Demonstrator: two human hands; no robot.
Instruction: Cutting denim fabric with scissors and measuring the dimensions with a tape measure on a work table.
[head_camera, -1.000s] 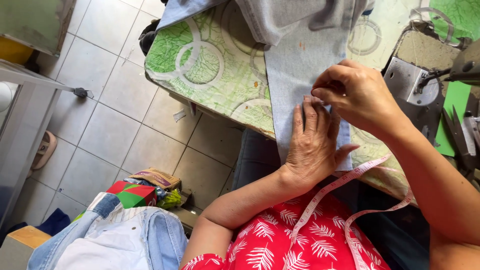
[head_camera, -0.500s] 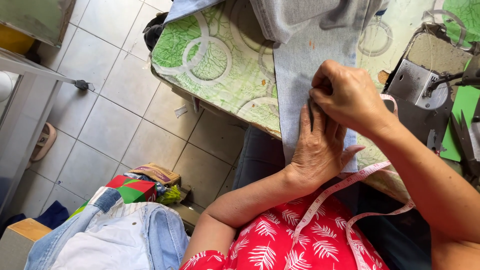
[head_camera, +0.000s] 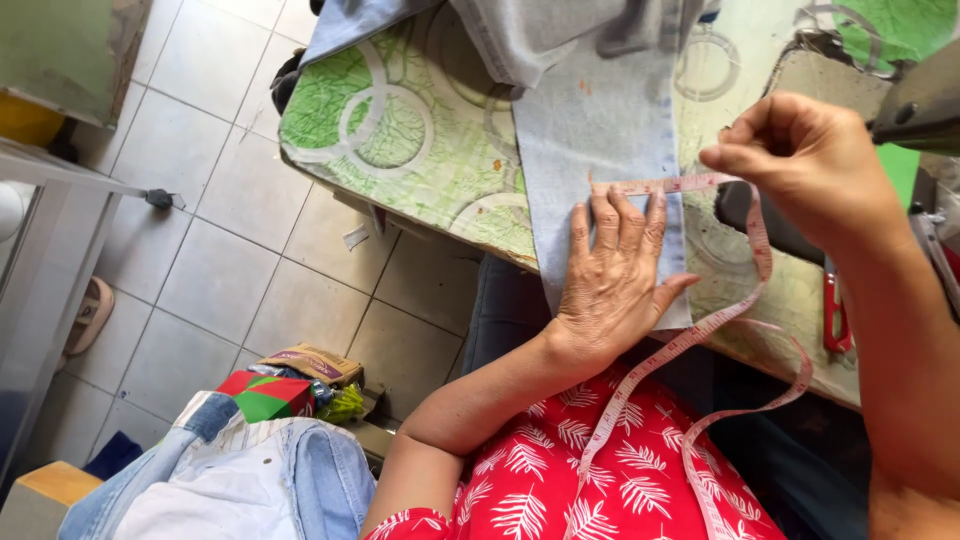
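A seamstress's right hand (head_camera: 800, 160), lifted off the denim pant leg (head_camera: 600, 130) since a moment ago, is now pinching a pink measuring tape (head_camera: 700, 335) stretched across the cloth on the green-patterned table (head_camera: 400, 150), while the left hand (head_camera: 615, 275), fingers spread flat, is pinning fabric and tape end: measuring is under way.

I see the left hand (head_camera: 612, 285) flat on a pale blue denim strip (head_camera: 600, 130) that lies on the green-patterned counter (head_camera: 400, 150). Its fingers (head_camera: 625, 210) pin one end of a pink tape measure (head_camera: 690, 340). The right hand (head_camera: 805, 160) pinches the tape, drawn across the strip.
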